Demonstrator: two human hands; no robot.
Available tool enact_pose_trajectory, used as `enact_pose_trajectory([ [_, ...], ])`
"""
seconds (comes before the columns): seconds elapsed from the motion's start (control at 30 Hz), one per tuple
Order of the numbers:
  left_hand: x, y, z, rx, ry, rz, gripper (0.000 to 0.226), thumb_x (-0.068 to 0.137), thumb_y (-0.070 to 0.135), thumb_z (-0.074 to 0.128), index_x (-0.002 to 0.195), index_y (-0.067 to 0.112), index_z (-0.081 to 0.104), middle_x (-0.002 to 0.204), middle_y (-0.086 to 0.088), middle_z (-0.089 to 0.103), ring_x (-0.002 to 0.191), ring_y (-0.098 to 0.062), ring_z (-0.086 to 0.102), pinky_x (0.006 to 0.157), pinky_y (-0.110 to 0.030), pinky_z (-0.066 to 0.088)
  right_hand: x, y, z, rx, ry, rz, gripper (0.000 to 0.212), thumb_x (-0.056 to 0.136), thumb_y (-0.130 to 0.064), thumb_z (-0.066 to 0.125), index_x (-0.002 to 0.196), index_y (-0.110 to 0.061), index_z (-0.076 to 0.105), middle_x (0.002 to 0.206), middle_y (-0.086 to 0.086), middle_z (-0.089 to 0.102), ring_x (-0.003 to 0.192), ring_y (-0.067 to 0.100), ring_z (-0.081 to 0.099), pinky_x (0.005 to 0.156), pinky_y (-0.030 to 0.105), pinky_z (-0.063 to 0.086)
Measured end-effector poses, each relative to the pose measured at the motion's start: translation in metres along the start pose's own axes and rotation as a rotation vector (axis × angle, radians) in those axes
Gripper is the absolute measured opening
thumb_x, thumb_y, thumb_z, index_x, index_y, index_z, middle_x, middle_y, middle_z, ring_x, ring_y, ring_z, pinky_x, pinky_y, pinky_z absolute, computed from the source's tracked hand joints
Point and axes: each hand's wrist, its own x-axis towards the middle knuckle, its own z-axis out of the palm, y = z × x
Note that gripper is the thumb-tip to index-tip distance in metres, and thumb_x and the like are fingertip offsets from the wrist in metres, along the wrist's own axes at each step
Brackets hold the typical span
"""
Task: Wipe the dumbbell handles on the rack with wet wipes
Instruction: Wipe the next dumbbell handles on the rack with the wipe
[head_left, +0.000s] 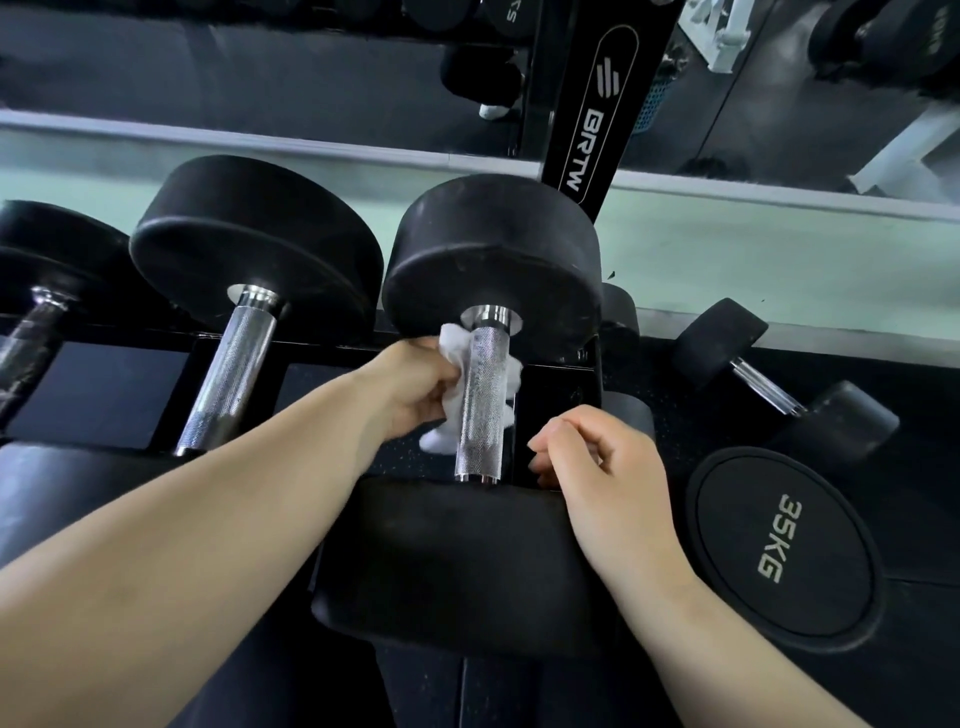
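A large black dumbbell lies on the rack in the middle of the view, its knurled chrome handle (483, 400) pointing away from me. My left hand (415, 384) grips a white wet wipe (454, 353) that wraps under and behind the handle, showing on both sides of it. My right hand (597, 462) hovers just right of the handle with its fingers curled and nothing visible in it, above the dumbbell's near head (447, 561).
Another dumbbell's chrome handle (234, 374) lies to the left, and a third (31, 343) at the far left. On the floor at right lie a 35KG dumbbell (779, 540) and a smaller one (769, 389). A black rack upright (597, 114) rises behind.
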Motion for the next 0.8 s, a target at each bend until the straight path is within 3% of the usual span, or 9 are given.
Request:
enact_pose_trajectory([
  [0.13,-0.011,-0.016,-0.001,0.343,-0.198,-0.176,0.041,0.081,-0.020,0.026,0.072,0.011,0.051,0.041,0.003,0.055,0.032,-0.003,0.051,0.034,-0.011,0.039,0.001,0.000,0.000,0.016,-0.025,0.020,0.038,0.069,-0.029,0.043,0.068,0.006,0.055,0.068,0.026,0.056,0.063,0.034,0.050,0.054,0.036,0.040],
  [0.27,-0.016,-0.007,-0.006,0.407,-0.060,-0.063,0.040,0.083,-0.016,0.030,0.070,0.014,0.053,0.046,0.006,0.057,0.040,-0.002,0.054,0.044,-0.014,0.044,-0.001,-0.003,-0.003,0.024,-0.042,0.036,0.035,0.078,-0.028,0.046,0.069,0.005,0.056,0.067,0.022,0.057,0.067,0.033,0.052,0.053,0.032,0.039],
  [0.37,-0.025,0.011,-0.022,0.206,0.132,0.100,0.035,0.084,-0.012,0.033,0.077,0.013,0.057,0.068,-0.003,0.059,0.064,-0.016,0.060,0.058,-0.024,0.050,-0.002,-0.005,-0.005,0.042,-0.057,0.051,0.024,0.081,-0.017,0.048,0.067,-0.001,0.058,0.067,0.019,0.058,0.061,0.026,0.051,0.056,0.029,0.039],
  [0.5,-0.048,0.022,-0.042,-0.174,0.083,0.220,0.039,0.087,-0.013,0.032,0.088,0.014,0.060,0.069,-0.001,0.064,0.058,-0.011,0.061,0.052,-0.020,0.052,-0.002,-0.002,-0.002,0.051,-0.046,0.057,0.028,0.083,-0.022,0.048,0.065,-0.004,0.057,0.064,0.016,0.058,0.064,0.034,0.054,0.062,0.041,0.047],
  [0.57,-0.059,0.026,-0.043,-0.299,0.047,0.218,0.036,0.087,-0.011,0.031,0.089,0.011,0.060,0.071,-0.002,0.062,0.062,-0.013,0.060,0.056,-0.021,0.050,0.000,-0.001,0.000,0.063,-0.025,0.112,0.026,0.083,-0.022,0.048,0.063,-0.009,0.058,0.060,0.008,0.059,0.059,0.024,0.053,0.062,0.040,0.046],
  [0.63,-0.073,0.033,-0.040,-0.387,0.046,0.182,0.028,0.088,-0.003,0.033,0.086,0.010,0.058,0.070,-0.002,0.061,0.063,-0.015,0.059,0.056,-0.021,0.049,0.001,-0.003,0.000,0.028,-0.040,0.155,0.023,0.084,-0.028,0.047,0.065,-0.023,0.058,0.059,-0.006,0.059,0.057,0.004,0.053,0.058,0.025,0.043],
  [0.7,-0.092,0.046,-0.037,-0.483,0.067,0.128,0.025,0.091,0.012,0.037,0.082,0.012,0.060,0.063,-0.001,0.063,0.060,-0.015,0.060,0.055,-0.020,0.050,0.005,-0.010,-0.002,-0.051,-0.128,0.188,0.010,0.083,-0.034,0.048,0.080,-0.030,0.057,0.074,-0.015,0.061,0.075,-0.002,0.055,0.068,0.018,0.042],
  [0.77,-0.116,0.062,-0.033,-0.561,0.075,0.084,0.030,0.088,0.032,0.043,0.075,0.014,0.064,0.063,-0.001,0.063,0.059,-0.014,0.061,0.053,-0.018,0.050,0.008,-0.033,-0.010,-0.127,-0.266,0.254,0.027,0.089,-0.036,0.050,0.113,-0.026,0.054,0.115,-0.010,0.054,0.107,0.004,0.050,0.088,0.020,0.037],
  [0.8,-0.129,0.071,-0.030,-0.572,0.067,0.060,0.030,0.082,0.038,0.047,0.076,0.015,0.064,0.067,-0.002,0.063,0.060,-0.014,0.061,0.054,-0.019,0.050,0.009,-0.052,-0.015,-0.057,-0.312,0.309,0.033,0.090,-0.034,0.049,0.122,-0.024,0.050,0.124,-0.010,0.049,0.113,0.003,0.046,0.092,0.017,0.034],
])
